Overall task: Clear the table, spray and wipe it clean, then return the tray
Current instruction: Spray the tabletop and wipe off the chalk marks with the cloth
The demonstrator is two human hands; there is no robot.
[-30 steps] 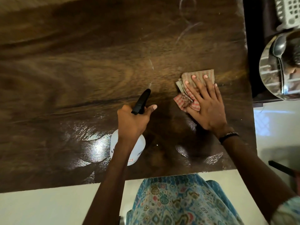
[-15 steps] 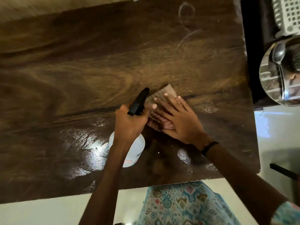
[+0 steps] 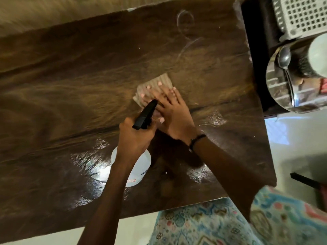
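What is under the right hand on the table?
A folded cloth lies flat under the right hand on the wooden table. Its near part is covered by both hands.

Bare forearms, dark band on right wrist, possibly beaded, teal patterned garment with pink motifs

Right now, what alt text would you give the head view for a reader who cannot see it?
A person's right hand presses a folded cloth flat on a dark wooden table, while the left hand grips a white spray bottle with a black nozzle. Wet patches shine on the wood near the bottle, and a shiny metal tray with a spoon sits past the table's right end.
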